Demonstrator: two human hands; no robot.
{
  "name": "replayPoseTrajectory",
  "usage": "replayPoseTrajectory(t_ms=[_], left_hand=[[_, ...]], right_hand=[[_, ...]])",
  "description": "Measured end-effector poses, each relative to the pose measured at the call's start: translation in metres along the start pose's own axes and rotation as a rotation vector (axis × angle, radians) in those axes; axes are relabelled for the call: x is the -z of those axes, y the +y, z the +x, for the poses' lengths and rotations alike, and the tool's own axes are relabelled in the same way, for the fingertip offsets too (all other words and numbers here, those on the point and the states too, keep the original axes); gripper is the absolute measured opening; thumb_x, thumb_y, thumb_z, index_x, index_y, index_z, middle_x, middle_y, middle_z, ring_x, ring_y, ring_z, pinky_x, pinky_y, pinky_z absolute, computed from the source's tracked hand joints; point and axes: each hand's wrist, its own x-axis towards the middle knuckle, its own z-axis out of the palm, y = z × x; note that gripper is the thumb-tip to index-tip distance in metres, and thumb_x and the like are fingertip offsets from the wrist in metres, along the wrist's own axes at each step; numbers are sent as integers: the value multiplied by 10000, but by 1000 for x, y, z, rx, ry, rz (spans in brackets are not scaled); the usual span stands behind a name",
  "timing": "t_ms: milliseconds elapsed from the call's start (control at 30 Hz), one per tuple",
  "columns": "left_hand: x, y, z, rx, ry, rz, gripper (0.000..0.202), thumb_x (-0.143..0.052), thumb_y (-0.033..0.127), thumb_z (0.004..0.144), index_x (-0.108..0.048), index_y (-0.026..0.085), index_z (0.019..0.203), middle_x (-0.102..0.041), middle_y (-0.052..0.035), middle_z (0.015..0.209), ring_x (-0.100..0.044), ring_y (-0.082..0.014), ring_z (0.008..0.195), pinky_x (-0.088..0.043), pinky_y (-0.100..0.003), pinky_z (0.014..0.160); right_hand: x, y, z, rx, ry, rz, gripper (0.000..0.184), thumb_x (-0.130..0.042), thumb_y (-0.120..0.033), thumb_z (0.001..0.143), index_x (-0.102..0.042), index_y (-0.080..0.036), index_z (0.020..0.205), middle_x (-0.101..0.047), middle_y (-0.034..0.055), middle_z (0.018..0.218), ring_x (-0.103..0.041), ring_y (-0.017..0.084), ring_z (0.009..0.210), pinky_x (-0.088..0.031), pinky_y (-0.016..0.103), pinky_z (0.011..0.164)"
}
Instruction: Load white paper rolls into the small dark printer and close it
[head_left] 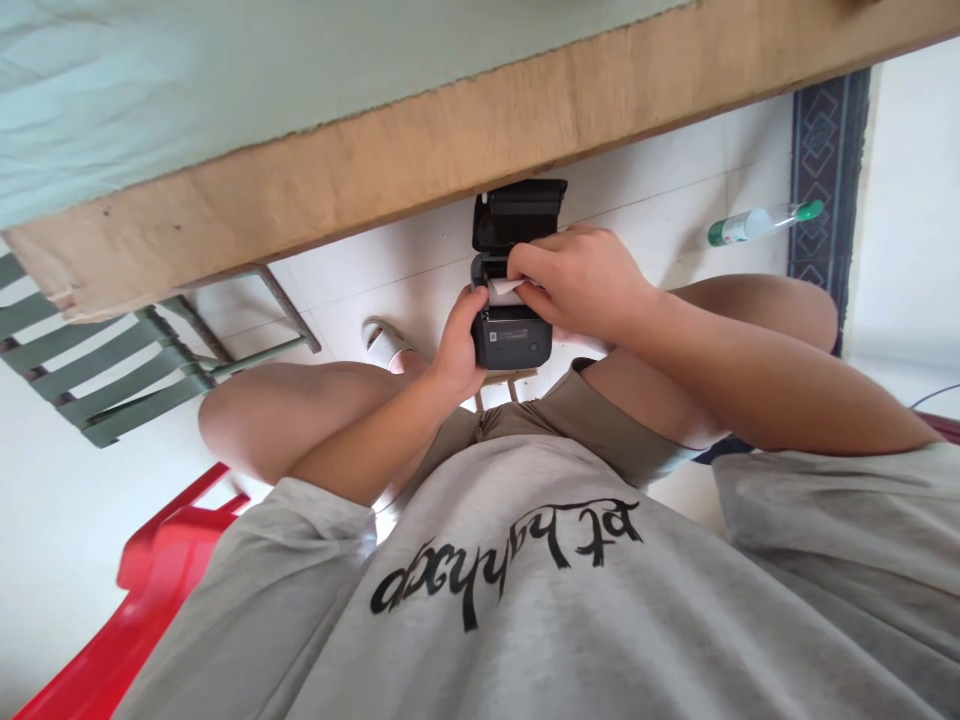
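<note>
A small black label printer [512, 335] with its lid [519, 212] flipped open is held above my lap, just under the wooden table edge. My left hand [457, 350] wraps around the printer's left side and grips it. My right hand [581, 280] lies over the open compartment, fingers pinched on a white paper roll [504, 290] that sits in the printer. Part of the roll and compartment is hidden by my right fingers.
A wooden table edge [450, 160] with a pale green top runs across the upper view. A green metal chair [112, 370] stands left, a red plastic chair [157, 590] lower left. A clear bottle with a green cap [761, 222] lies on the white tiled floor at right.
</note>
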Motion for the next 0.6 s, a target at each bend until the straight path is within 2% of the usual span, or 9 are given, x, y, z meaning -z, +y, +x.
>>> replayPoseTrajectory(t_ms=[100,167,267,367,433,533,600], left_hand=[[1,0,1,-22,4,-14,298,-725,523,905,-665,231,906,-753,-4,829,-790,-232,924,-620,-346,838],[1,2,2,-42,12,-30,285,-733,493,900,-646,223,876,-723,7,788,-757,-193,851,-599,-310,799],[2,5,0,-44,-4,-23,221,-799,368,838,-650,215,894,-697,23,763,-679,-141,750,-555,-278,730],[3,8,-3,-50,-31,45,298,-847,221,714,-655,223,942,-708,33,793,-669,-137,774,-531,-279,722],[5,8,-4,-57,-42,88,402,-873,225,657,-643,223,987,-716,31,848,-683,-151,817,-541,-299,757],[7,7,-4,-38,-54,114,564,-935,298,606,-628,215,1072,-730,9,943,-697,-174,866,-572,-348,816],[9,5,-3,-22,-70,119,607,-953,314,592,-629,216,1095,-736,-3,969,-703,-184,892,-589,-363,831]], right_hand=[[-2,3,0,105,67,41,358,-408,-352,1026,-719,-179,1074,-730,93,1058,-526,151,913,-196,302,779],[-5,4,-1,192,83,60,345,-429,-371,1024,-715,-178,1028,-711,81,998,-519,144,919,-211,298,789],[-10,5,-5,388,86,124,341,-430,-362,1031,-710,-180,963,-690,57,899,-495,123,867,-233,292,797],[-8,5,-9,535,48,262,394,-467,-482,1036,-715,-192,939,-709,43,879,-517,119,846,-282,284,798],[-1,9,-10,457,29,341,485,-468,-599,1024,-701,-189,912,-699,50,848,-523,120,812,-311,287,777],[11,22,-10,61,147,345,528,-433,-634,1029,-627,-179,846,-659,78,811,-493,131,762,-342,314,763],[16,33,-10,-185,235,324,474,-491,-625,1010,-624,-183,902,-683,103,885,-526,153,803,-403,343,811]])
